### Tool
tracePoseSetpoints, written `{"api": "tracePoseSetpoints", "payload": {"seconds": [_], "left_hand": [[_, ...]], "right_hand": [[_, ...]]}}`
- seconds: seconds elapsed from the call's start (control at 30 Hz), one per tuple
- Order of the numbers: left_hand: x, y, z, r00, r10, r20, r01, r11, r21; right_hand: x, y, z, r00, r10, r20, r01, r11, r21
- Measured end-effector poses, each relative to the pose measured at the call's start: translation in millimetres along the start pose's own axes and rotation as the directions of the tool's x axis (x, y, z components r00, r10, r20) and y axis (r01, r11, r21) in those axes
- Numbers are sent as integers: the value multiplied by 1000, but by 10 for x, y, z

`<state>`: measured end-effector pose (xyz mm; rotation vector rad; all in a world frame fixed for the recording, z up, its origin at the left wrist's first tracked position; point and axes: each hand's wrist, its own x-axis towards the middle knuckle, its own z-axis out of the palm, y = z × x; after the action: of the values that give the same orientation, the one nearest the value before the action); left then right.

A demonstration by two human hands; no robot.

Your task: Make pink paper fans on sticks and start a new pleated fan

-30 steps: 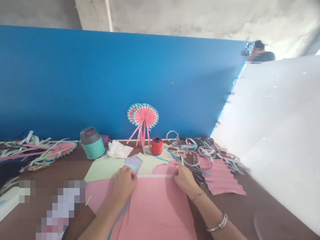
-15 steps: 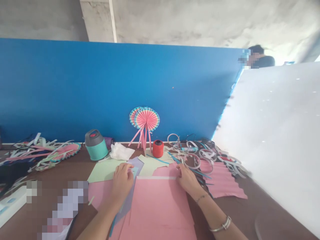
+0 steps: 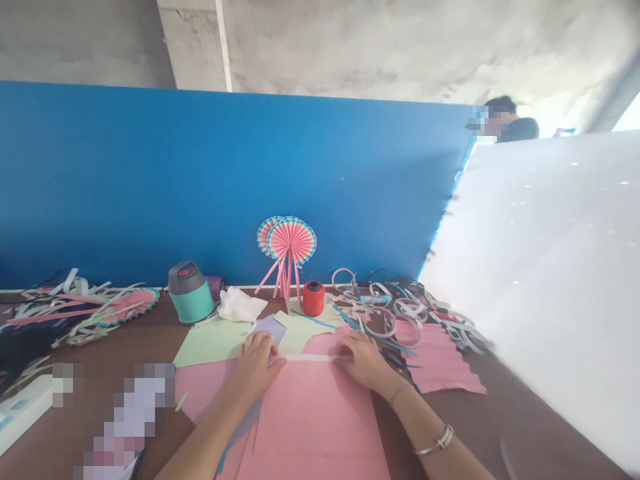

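A sheet of pink paper (image 3: 320, 407) lies in front of me on other pink sheets, with a narrow white strip (image 3: 309, 358) along its far edge. My left hand (image 3: 259, 360) is at the left end of that edge, fingers bent and thumb at the strip. At the right end, my right hand (image 3: 361, 359) has its fingers curled over the edge in the same way. Both hands appear closed on the paper; their fingertips are partly hidden. Purple and pale green paper (image 3: 213, 341) lies beyond and under my left hand.
A red thread spool (image 3: 313, 299) and pleated paper fans (image 3: 291, 241) stand near the blue partition (image 3: 150, 180). A teal-grey container (image 3: 190, 293) is at left. Tape rings (image 3: 380, 322), blue strips and pleated pink paper (image 3: 443, 357) lie right. A person is beyond the white panel.
My hands have come closer together along the far edge of the pink paper, and now cover both ends of the white strip. The view has shifted slightly.
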<state>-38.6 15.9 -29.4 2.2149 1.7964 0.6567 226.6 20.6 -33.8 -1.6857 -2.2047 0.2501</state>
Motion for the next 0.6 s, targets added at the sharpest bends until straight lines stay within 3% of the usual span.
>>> {"api": "tracePoseSetpoints", "payload": {"seconds": [0.17,0.3,0.47,0.6], "left_hand": [[4,59,-79,999,38,-20,-39,999,-28],[5,85,-75,996,22,-83,-32,992,-124],[-39,163,49,983,56,-174,-102,957,-270],[-94,261,95,981,108,-161,-158,926,-344]], "right_hand": [[11,15,-22,1000,-24,-15,25,998,62],[17,18,-31,992,-81,-98,87,995,54],[-2,-202,-26,951,-263,-163,282,954,107],[-7,-396,-17,940,-297,-168,321,937,139]]}}
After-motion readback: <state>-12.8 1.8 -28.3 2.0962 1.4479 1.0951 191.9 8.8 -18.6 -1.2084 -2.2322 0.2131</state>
